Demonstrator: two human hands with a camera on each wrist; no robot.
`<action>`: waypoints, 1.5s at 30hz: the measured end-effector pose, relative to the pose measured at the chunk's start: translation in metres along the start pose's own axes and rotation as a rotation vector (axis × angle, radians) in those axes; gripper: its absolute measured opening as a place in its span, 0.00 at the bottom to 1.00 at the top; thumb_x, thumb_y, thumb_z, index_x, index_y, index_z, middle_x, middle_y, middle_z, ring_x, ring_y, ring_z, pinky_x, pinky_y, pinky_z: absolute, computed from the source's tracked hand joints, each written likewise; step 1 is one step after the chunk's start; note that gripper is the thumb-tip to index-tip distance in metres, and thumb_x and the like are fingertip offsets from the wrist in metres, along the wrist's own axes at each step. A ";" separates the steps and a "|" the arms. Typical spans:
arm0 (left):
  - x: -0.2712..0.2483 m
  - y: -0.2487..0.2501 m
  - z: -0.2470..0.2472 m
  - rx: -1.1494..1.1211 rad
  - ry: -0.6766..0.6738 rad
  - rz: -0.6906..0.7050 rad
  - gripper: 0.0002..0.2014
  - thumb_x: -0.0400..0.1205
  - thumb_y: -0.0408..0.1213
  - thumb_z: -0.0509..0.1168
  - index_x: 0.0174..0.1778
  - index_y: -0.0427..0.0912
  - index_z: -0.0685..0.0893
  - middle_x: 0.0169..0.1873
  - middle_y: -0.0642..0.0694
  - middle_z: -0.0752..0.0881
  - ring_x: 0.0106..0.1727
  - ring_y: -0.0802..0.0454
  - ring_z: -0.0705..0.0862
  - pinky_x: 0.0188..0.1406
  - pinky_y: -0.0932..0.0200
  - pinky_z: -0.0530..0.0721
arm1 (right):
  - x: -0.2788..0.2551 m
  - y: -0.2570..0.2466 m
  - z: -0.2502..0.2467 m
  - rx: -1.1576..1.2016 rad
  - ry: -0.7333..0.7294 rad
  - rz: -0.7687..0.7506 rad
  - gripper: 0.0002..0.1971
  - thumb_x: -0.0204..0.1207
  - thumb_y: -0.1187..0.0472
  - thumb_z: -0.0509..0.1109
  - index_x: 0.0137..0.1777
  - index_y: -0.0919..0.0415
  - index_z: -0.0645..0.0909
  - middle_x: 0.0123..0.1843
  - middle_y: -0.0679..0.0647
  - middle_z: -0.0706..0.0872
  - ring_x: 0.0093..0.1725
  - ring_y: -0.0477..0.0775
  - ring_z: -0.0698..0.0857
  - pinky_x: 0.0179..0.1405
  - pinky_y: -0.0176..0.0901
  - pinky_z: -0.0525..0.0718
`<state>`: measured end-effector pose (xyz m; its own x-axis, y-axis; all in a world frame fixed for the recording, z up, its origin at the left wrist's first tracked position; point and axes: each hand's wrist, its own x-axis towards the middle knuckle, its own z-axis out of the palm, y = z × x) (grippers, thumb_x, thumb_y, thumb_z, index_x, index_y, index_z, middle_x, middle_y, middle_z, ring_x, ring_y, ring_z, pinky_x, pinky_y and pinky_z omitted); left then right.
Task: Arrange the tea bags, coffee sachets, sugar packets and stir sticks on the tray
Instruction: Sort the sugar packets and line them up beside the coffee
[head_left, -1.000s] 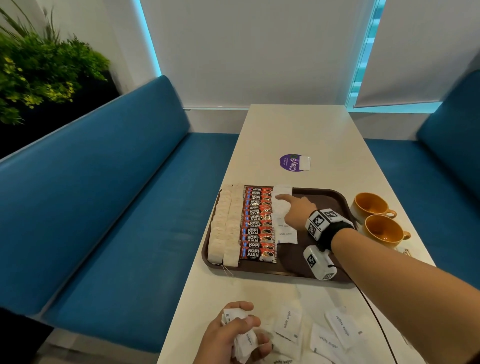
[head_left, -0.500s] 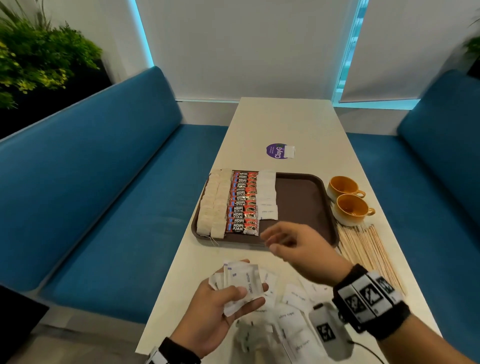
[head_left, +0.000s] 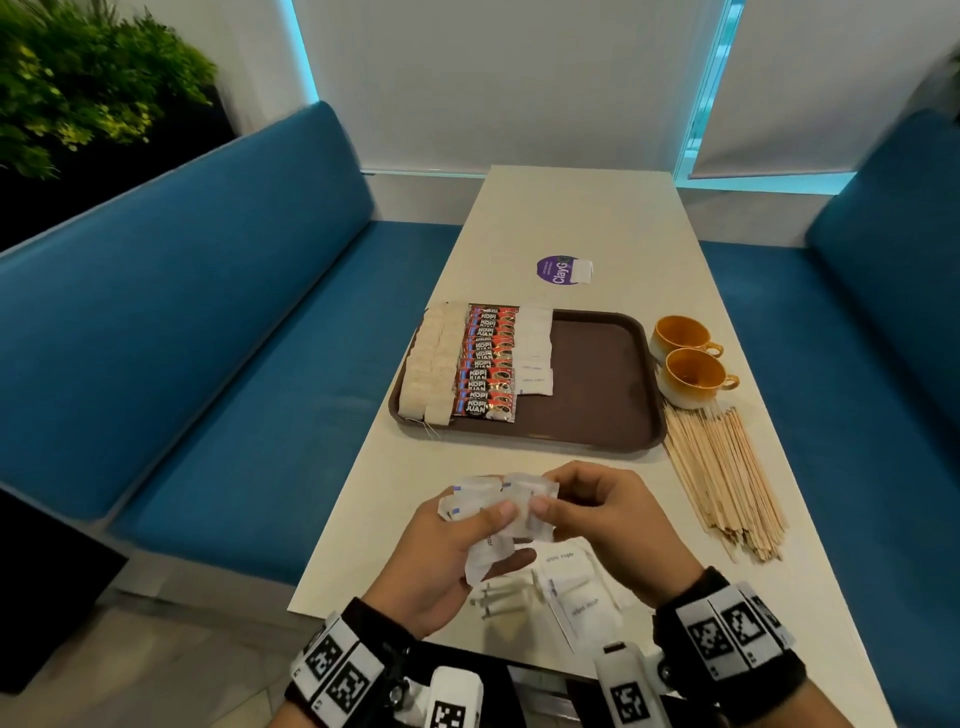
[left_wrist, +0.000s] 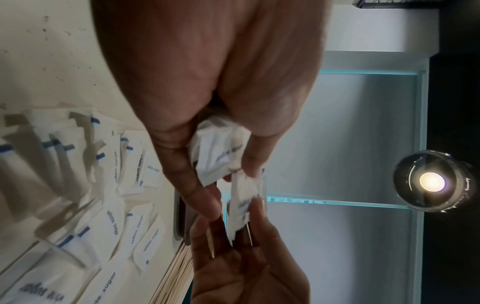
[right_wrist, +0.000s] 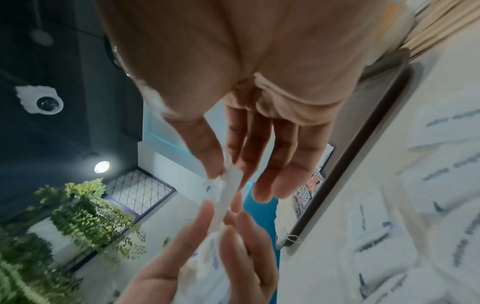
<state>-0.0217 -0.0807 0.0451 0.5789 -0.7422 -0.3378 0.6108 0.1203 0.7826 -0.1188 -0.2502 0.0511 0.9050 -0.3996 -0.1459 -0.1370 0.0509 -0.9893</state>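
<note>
My left hand (head_left: 467, 540) grips a bunch of white sugar packets (head_left: 480, 501) above the near table edge. My right hand (head_left: 576, 512) pinches one sugar packet (right_wrist: 227, 189) out of that bunch between thumb and forefinger (left_wrist: 246, 197). The brown tray (head_left: 597, 384) lies farther up the table. On its left side stand rows of tea bags (head_left: 434, 364), red coffee sachets (head_left: 488, 364) and sugar packets (head_left: 535, 353). Wooden stir sticks (head_left: 722, 467) lie in a pile right of the tray. More loose sugar packets (head_left: 576, 587) lie on the table under my hands.
Two orange cups (head_left: 691, 364) stand right of the tray, just beyond the stir sticks. A purple round sticker (head_left: 558, 270) is on the table beyond the tray. Blue benches (head_left: 208, 338) flank the table on both sides.
My right hand came back from the sugar row on the tray to my left hand and now pinches a packet from the bunch. The left hand has risen a little with its packets.
</note>
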 end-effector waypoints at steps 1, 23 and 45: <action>0.000 -0.001 0.000 -0.013 0.008 -0.006 0.15 0.83 0.28 0.69 0.66 0.38 0.86 0.56 0.33 0.90 0.51 0.34 0.90 0.46 0.43 0.92 | -0.001 -0.001 -0.001 0.024 0.030 0.006 0.05 0.79 0.68 0.77 0.52 0.68 0.89 0.48 0.69 0.92 0.45 0.61 0.90 0.46 0.54 0.90; 0.008 -0.007 -0.003 0.109 0.016 0.049 0.09 0.76 0.33 0.79 0.46 0.39 0.86 0.42 0.33 0.85 0.35 0.43 0.83 0.31 0.54 0.81 | -0.008 -0.017 -0.012 0.100 0.029 -0.060 0.14 0.68 0.75 0.80 0.54 0.76 0.85 0.41 0.71 0.87 0.39 0.67 0.88 0.38 0.50 0.93; 0.010 -0.003 0.000 0.127 0.047 0.095 0.08 0.76 0.34 0.79 0.38 0.43 0.85 0.37 0.37 0.82 0.31 0.45 0.78 0.32 0.54 0.74 | -0.009 -0.029 -0.019 -0.119 0.013 -0.186 0.03 0.75 0.67 0.80 0.44 0.59 0.93 0.41 0.59 0.92 0.40 0.60 0.87 0.46 0.50 0.87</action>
<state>-0.0181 -0.0885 0.0399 0.6573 -0.6993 -0.2810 0.4809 0.1021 0.8708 -0.1308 -0.2653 0.0812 0.9138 -0.4041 0.0399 -0.0155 -0.1329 -0.9910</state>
